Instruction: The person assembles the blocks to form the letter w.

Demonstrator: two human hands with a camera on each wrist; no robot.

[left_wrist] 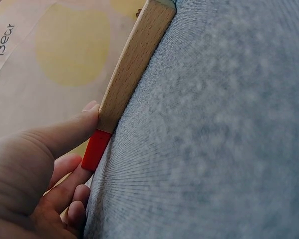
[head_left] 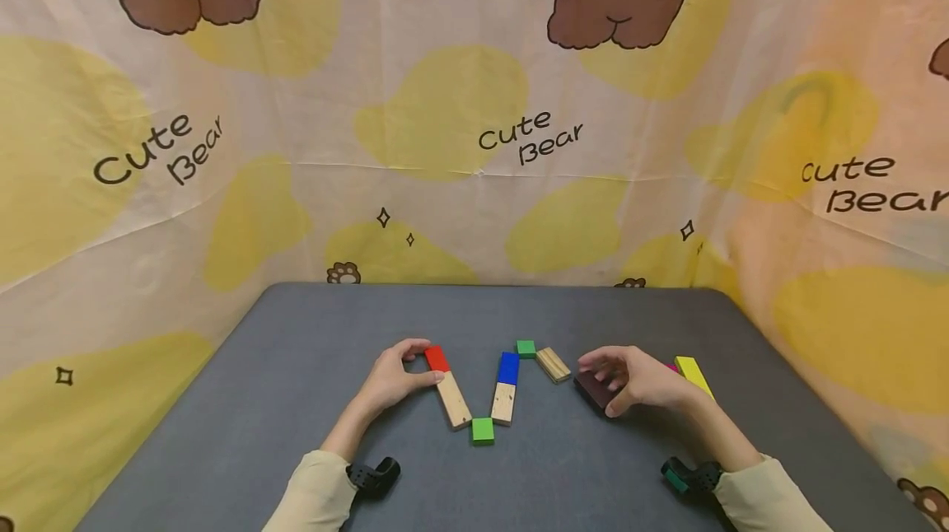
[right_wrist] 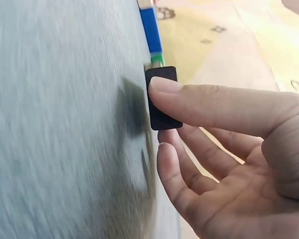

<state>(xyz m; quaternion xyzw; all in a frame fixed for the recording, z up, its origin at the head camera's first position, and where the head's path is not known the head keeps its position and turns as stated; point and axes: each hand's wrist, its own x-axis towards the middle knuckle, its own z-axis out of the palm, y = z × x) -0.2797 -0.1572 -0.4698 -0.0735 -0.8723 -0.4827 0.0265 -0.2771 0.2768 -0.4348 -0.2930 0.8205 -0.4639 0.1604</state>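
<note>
My left hand [head_left: 393,375] pinches a red block [head_left: 437,358] at the far end of a slanting row, its thumb by the seam with a plain wooden block [head_left: 454,402]. In the left wrist view the thumb lies against the wooden block [left_wrist: 134,64], and a fingertip meets the end of the red block [left_wrist: 95,151]. My right hand [head_left: 645,380] holds a dark brown block [head_left: 593,392] between thumb and fingers. Up close, the thumb presses on the small end face of the dark block [right_wrist: 164,117]. A striped wooden block [head_left: 553,365] lies just left of it.
A green block [head_left: 483,431] joins the row's near end to a second wooden block [head_left: 503,404] and a blue block [head_left: 508,368]. Another green block [head_left: 525,349] sits beyond. A yellow block [head_left: 693,376] lies behind my right wrist, beside a partly hidden magenta one [head_left: 672,366].
</note>
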